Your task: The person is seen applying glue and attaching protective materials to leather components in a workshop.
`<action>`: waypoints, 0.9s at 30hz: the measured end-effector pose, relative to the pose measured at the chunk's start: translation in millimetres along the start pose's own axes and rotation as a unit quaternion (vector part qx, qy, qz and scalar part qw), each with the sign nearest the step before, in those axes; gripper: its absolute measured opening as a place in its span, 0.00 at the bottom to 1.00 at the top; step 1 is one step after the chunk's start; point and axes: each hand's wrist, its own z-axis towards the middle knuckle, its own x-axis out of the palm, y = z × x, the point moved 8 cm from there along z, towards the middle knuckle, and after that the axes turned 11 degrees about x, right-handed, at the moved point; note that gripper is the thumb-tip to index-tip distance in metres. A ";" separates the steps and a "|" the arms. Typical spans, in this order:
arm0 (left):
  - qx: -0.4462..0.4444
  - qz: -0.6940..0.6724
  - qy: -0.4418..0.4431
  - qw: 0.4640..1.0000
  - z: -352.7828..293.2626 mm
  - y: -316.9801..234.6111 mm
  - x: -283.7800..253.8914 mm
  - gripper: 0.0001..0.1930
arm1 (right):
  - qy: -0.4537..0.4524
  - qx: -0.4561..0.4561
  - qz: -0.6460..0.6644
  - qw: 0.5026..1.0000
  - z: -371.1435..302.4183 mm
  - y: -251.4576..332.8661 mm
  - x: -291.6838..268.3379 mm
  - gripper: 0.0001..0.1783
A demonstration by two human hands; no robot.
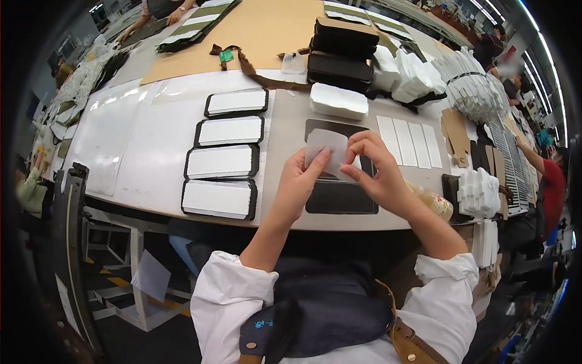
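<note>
Between both hands, raised over the near edge of the worktable, is a thin white sheet piece. My left hand grips it with the thumb lying on its face. At its right edge my right hand pinches with thumb and fingertips. Below the hands lie dark flat panels, partly covered by my fingers. To the left, several black-edged panels topped with white pieces form a column. A stack of white pieces sits just beyond my hands, and narrow white strips lie to the right.
Black stacks stand behind the white stack, beside bundled white pieces. A brown strip curves over tan sheeting. More white bundles are at the right edge. Another person's hand works at the far left.
</note>
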 end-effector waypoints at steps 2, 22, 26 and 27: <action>0.020 -0.026 -0.027 0.999 -5.2 -8.0 1.2 0.18 | -0.047 -0.024 -0.039 0.998 -17.3 -2.2 5.5 0.18; 0.053 0.242 0.005 0.969 -29.3 6.7 -5.6 0.12 | -0.161 0.239 0.283 0.915 -93.2 -90.8 -10.6 0.10; 0.008 0.266 0.008 0.964 -47.5 23.6 -14.5 0.11 | -0.151 0.276 0.241 0.918 -113.8 -106.2 -4.9 0.09; 0.036 0.357 0.019 0.933 -50.5 16.7 -14.0 0.11 | -0.160 0.280 0.209 0.923 -118.5 -108.8 -5.4 0.09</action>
